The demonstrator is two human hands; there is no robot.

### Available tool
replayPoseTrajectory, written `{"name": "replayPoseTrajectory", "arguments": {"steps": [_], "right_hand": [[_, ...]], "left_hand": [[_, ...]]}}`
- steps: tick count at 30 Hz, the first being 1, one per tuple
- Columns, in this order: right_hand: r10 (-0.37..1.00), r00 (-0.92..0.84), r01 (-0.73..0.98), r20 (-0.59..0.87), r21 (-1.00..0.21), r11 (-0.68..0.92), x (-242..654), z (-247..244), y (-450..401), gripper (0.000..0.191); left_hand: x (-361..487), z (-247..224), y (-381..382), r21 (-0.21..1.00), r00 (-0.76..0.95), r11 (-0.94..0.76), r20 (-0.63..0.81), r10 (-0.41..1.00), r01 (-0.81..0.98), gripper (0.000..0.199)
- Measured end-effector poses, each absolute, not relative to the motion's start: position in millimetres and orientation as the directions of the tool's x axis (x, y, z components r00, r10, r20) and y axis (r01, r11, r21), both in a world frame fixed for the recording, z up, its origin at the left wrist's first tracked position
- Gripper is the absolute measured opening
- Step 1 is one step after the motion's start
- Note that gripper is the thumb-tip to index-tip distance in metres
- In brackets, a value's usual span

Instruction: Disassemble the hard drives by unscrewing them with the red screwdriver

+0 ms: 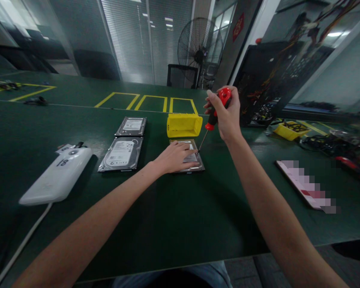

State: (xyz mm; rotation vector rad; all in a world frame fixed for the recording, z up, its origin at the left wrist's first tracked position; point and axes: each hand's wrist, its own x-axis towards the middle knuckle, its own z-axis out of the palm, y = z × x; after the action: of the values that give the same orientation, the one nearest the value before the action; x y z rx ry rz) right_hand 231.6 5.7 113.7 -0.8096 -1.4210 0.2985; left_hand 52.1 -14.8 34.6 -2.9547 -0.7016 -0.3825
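My right hand (pixel 228 108) is wrapped around the handle of a red and black screwdriver (pixel 210 123), which is held tilted. Its shaft slants down to the right edge of a hard drive (pixel 200 165), where the tip meets or nearly meets the drive; the exact contact is too small to see. My left hand (pixel 178 156) lies across the top of that drive with fingers stretched out, covering much of its label. Just behind the drive is a yellow plastic bin (pixel 184 126) on its side, its opening towards me. Two more hard drives, a nearer one (pixel 121 154) and a farther one (pixel 132 126), lie to the left.
On the left sits a white device (pixel 58 174) marked 18, with a cable. A phone-like slab (pixel 303 184), partly pixelated, lies right. Farther right are a yellow bin (pixel 291 130), cables and a red-handled tool (pixel 352 168). An open computer case (pixel 264 84) stands behind.
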Motion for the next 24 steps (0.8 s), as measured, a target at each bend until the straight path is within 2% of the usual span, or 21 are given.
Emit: {"name": "replayPoseTrajectory", "arguments": {"steps": [4,11,24], "right_hand": [[0.641,0.155,0.241,0.752,-0.658,0.714,233.3,113.8,5.5,0.041],[0.725,0.029,0.147,0.688,-0.720,0.678,230.1,120.0,-2.2,0.043],[0.679,0.081,0.233,0.730,-0.676,0.699,230.4,118.9,1.9,0.038]], "left_hand": [[52.7,34.6,-14.8,-0.023,0.863,-0.892,0.262,0.431,0.452,0.056],[51.4,36.8,-16.3,-0.028,0.866,-0.892,0.257,0.429,0.450,0.058],[51.2,37.3,-16.3,-0.038,0.867,-0.892,0.255,0.428,0.451,0.057]]}}
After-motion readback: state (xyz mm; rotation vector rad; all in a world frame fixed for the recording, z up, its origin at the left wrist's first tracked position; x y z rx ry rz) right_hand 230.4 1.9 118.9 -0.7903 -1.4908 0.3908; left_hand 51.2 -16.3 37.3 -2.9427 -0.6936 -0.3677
